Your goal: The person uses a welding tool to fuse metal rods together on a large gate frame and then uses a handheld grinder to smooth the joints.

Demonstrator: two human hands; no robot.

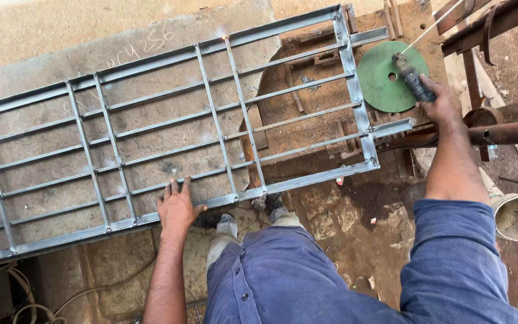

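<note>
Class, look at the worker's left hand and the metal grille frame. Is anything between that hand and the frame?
Nothing visible. The left hand lies flat on the near rail of the metal grille frame, touching it directly. The right hand is off past the frame's right end, gripping an electrode holder over a green disc.
</note>
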